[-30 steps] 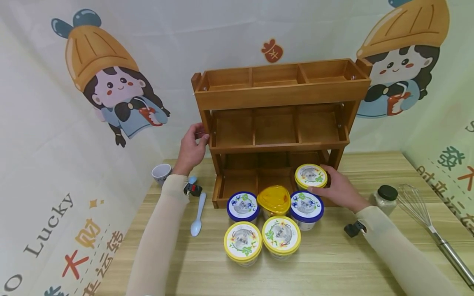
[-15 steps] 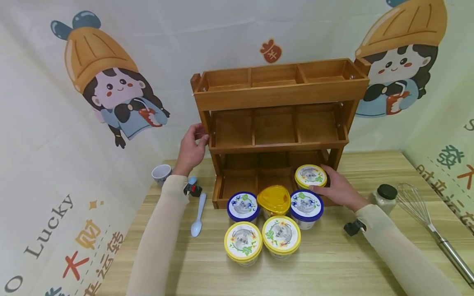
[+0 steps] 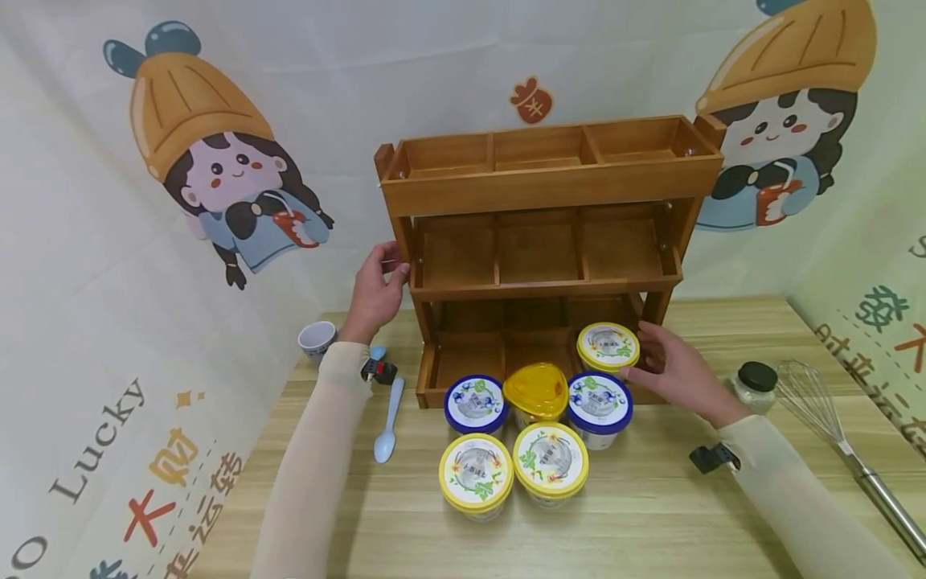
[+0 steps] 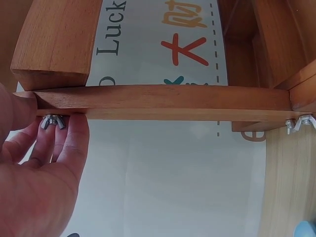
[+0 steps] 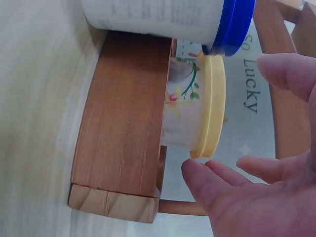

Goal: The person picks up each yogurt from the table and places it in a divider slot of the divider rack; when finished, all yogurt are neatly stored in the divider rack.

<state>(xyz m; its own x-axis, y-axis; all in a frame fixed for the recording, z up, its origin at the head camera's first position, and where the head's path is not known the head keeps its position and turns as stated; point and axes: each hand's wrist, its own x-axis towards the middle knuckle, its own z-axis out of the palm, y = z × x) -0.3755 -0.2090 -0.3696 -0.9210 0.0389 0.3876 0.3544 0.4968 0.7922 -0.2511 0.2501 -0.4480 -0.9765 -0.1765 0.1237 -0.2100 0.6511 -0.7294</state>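
At bottom-right corner of brown wooden rack (image 3: 553,186): round yellow-lidded plastic tub (image 3: 608,346), likely light, stiff; grip lid rim (image 5: 212,109). Right hand (image 3: 683,375) spread, empty; left hand (image 3: 376,293) grips rack.

R hand (image 3: 680,374) is hanging just beside yellow-lid tub (image 3: 606,344), w/ free room lying on its nr side; blk-lid jar (image 3: 755,386) is standing rt of it. Blue-lid tub (image 3: 600,402) is blocking nr-left, rack mid tier (image 3: 550,287) is barring higher up. Left of L hand (image 3: 376,293), room's lying free; wing nut (image 4: 53,121) is jutting at its grip, rack post (image 4: 163,102) is blocking rt.
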